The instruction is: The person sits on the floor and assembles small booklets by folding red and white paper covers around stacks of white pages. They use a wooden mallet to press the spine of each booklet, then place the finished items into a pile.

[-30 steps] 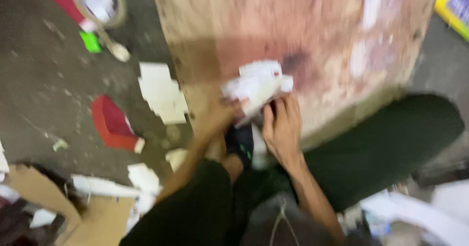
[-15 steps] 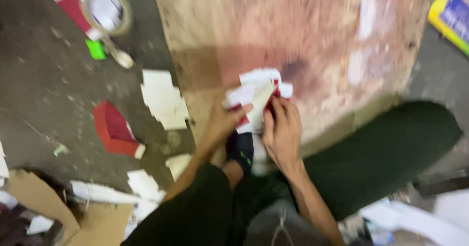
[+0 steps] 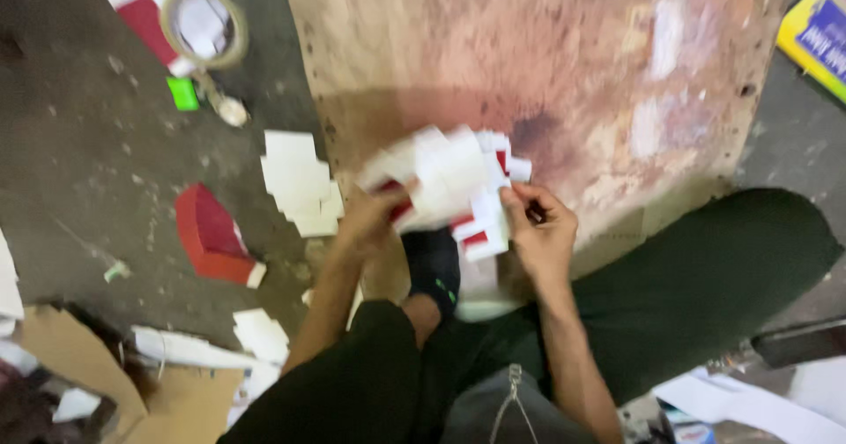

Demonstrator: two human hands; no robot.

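Both my hands hold a bunch of white and red paper pieces [image 3: 449,184] over the near edge of a stained wooden board [image 3: 564,65]. My left hand [image 3: 374,219] grips the bunch from the left. My right hand [image 3: 542,233] pinches its right side. The pieces are blurred by motion. My legs in dark green trousers [image 3: 705,277] and a foot in a black sock [image 3: 434,268] lie below the hands.
A stack of white cards [image 3: 300,184] and a red folded box piece [image 3: 211,237] lie on the grey floor at left. A tape roll [image 3: 204,23] sits at the top left. Brown cardboard [image 3: 106,391] lies at the bottom left, a yellow package [image 3: 820,25] at the top right.
The bunch of paper pieces has been lifted and fanned wider between my hands. The view has shifted slightly.
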